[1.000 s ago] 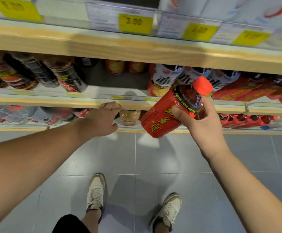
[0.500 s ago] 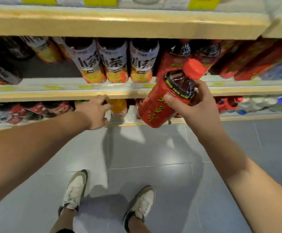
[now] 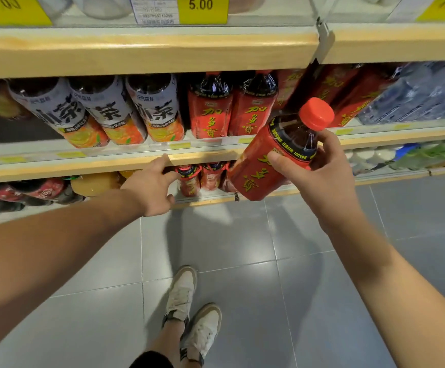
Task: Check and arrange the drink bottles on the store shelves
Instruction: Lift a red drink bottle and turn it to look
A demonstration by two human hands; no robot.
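My right hand [image 3: 325, 179] grips a red-labelled drink bottle [image 3: 266, 160] with a red cap by its shoulder, tilted, cap up and to the right, in front of the middle shelf [image 3: 83, 166]. Matching red bottles [image 3: 210, 110] stand on that shelf just behind it. My left hand [image 3: 152, 187] reaches forward with loose fingers, the index fingertip touching the shelf's wooden front edge; it holds nothing. Small red bottles [image 3: 189, 179] stand on the lower shelf just past that hand.
Three tea bottles [image 3: 102, 112] with white and orange labels stand left of the red ones. Clear water bottles [image 3: 415, 94] fill the shelf at the right. The top shelf edge [image 3: 147, 51] carries yellow price tags [image 3: 201, 7]. Grey floor tiles and my shoes [image 3: 189, 309] are below.
The view and both hands have shifted right along the shelves. My left hand slid along the shelf edge; the right hand still holds the red bottle.
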